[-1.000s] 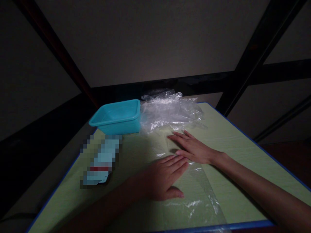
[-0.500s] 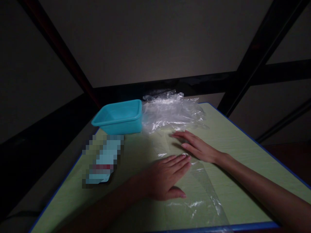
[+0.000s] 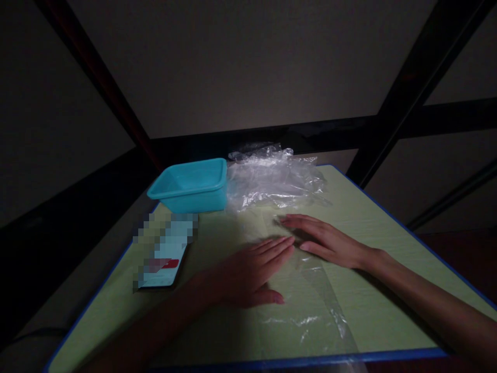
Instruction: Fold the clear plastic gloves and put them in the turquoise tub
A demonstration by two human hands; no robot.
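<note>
A clear plastic bag (image 3: 306,311) lies flat on the pale green table (image 3: 384,305), its lower end hanging over the front edge. My left hand (image 3: 256,272) rests palm down over the bag's left part, fingers stretched out and thumb apart. Just right of its fingertips is my right hand (image 3: 330,241), palm down with fingers extended, near the bag's upper right side. Neither hand grips anything. Behind them sits a crumpled pile of clear plastic bags (image 3: 275,178).
A turquoise plastic basket (image 3: 188,202) stands at the back left, beside the pile. In front of it lies a phone (image 3: 171,254) with a lit, partly pixelated screen. The table has a blue edge, and a wall rises behind it.
My left hand has moved a little left and up across the bag. My right hand has shifted slightly right. The pile and the basket have stayed in place.
</note>
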